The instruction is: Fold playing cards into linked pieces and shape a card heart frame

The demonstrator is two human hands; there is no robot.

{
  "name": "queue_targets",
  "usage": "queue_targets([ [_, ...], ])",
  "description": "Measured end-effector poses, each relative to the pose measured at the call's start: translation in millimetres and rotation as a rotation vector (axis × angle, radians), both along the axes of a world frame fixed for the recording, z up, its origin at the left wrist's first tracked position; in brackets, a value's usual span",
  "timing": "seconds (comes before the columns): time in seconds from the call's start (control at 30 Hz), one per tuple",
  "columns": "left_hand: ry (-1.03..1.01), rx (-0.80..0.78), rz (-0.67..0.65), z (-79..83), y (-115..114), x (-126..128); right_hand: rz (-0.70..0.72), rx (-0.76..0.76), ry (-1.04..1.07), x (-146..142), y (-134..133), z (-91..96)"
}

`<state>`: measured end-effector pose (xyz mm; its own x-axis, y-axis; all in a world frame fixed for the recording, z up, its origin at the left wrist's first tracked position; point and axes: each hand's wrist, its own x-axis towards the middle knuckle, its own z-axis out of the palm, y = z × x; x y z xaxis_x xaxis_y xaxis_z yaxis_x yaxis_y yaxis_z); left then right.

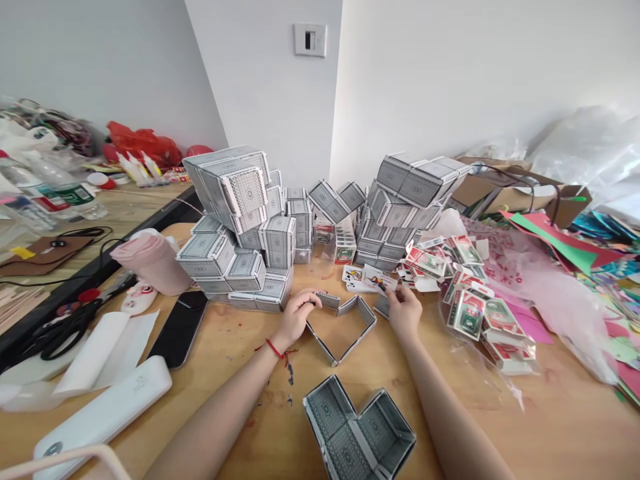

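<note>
A heart-shaped frame of folded playing cards (354, 343) stands on edge on the wooden table, in front of me. My left hand (299, 313), with a red string round its wrist, is closed in a pinch on the frame's left corner. To the right of the frame, my right hand (405, 310) has its fingers pinched at the edge of a joker card (376, 276). A grey card piece (381, 306) sits just left of those fingers. Nearer to me is a heart-shaped box of grey patterned cards (350, 443), its inside facing up.
Stacked card boxes stand at the back left (245, 200) and back right (400, 213). Red-and-white card packs (467, 313) lie in a heap at right. On the left are a phone (181, 327), scissors (70, 327), a pink roll (153, 259) and a white device (107, 413).
</note>
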<state>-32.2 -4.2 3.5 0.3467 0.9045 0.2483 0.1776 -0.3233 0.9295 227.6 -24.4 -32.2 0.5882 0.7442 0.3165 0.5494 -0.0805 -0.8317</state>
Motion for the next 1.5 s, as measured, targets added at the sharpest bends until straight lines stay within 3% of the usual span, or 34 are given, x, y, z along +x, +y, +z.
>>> queue_targets([
  [0.1, 0.004, 0.002, -0.017, 1.2, 0.4, -0.9, 0.064, 0.113, 0.195, -11.0, -1.4, 8.4],
  [0.17, 0.013, 0.005, -0.023, 1.3, 0.6, -0.7, 0.208, 0.131, 0.372, -25.6, -2.4, 14.8],
  [0.27, 0.013, 0.037, 0.012, 0.6, 0.4, 0.1, 0.451, 0.047, 0.606, -48.5, -6.8, 22.3],
  [0.37, 0.005, 0.079, 0.087, -1.2, 0.2, 0.2, 0.565, -0.070, 0.657, -59.8, -13.5, 25.1],
  [0.73, -0.032, 0.078, 0.159, -3.0, -0.1, -1.1, 0.530, -0.077, 0.469, -48.0, -14.3, 13.6],
  [1.2, -0.164, 0.072, 0.174, -8.7, 1.7, -0.1, 0.490, -0.031, 0.411, -50.2, -17.0, 16.0],
  [1.5, -0.195, 0.089, 0.205, -8.7, 1.9, 1.2, 0.570, -0.063, 0.278, -47.9, -14.1, 11.3],
])
